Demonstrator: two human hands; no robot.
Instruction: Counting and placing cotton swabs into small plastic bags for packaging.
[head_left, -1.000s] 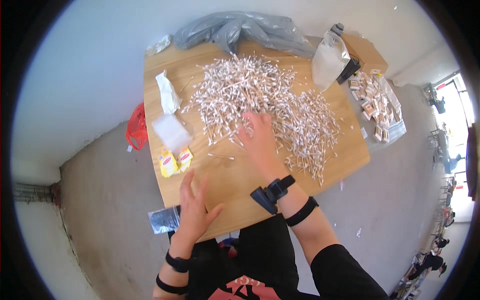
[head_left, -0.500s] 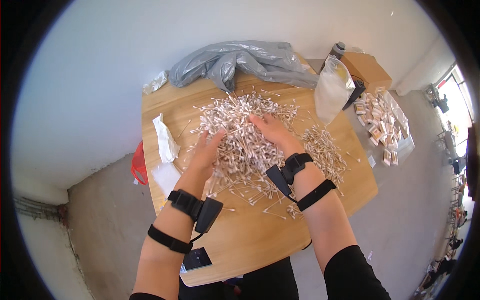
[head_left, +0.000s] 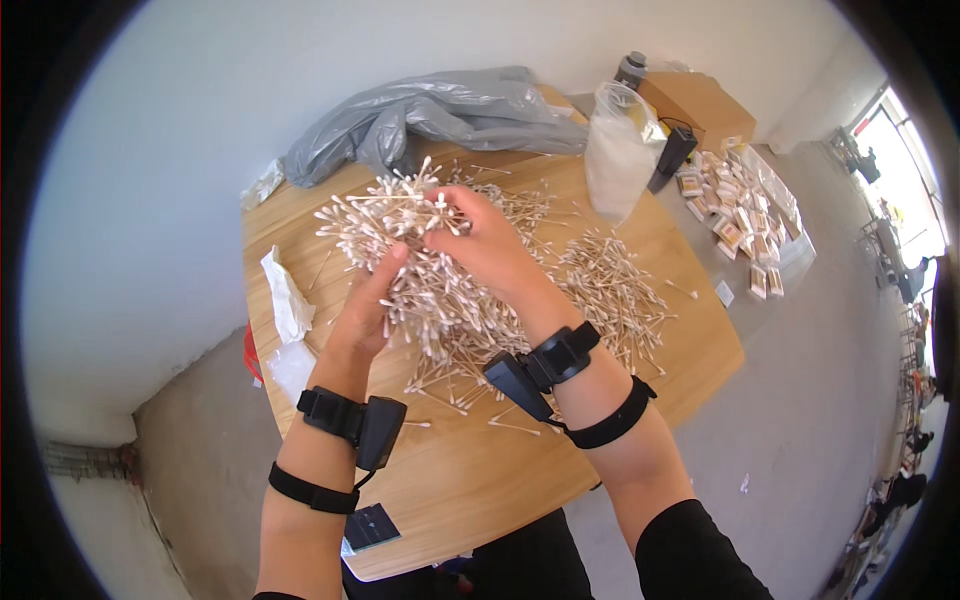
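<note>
A large heap of cotton swabs point(head_left: 440, 310) with pale sticks and white tips covers the middle of the wooden table point(head_left: 450, 500). My left hand point(head_left: 366, 300) is curled around the left side of a thick bunch of swabs, its thumb pointing up and its other fingers mostly hidden. From the right, my right hand point(head_left: 480, 235) grips the same bunch, thumb and fingers sunk among the sticks. The bunch is lifted above the heap, its tips fanning out to the far left. A looser spread of swabs point(head_left: 615, 295) lies to the right.
A crumpled grey plastic bag point(head_left: 430, 115) lies along the table's far edge. At the far right stands a clear plastic bag point(head_left: 620, 150). Beyond it are a cardboard box point(head_left: 700, 110) and many small packs point(head_left: 735, 205). White crumpled wrapping point(head_left: 288, 295) lies left; a dark card point(head_left: 372, 525) lies near the front.
Both hands have closed in on the heap and lifted a bunch of cotton swabs, moving together toward the far left. The whole view has shifted, with the table now further left.
</note>
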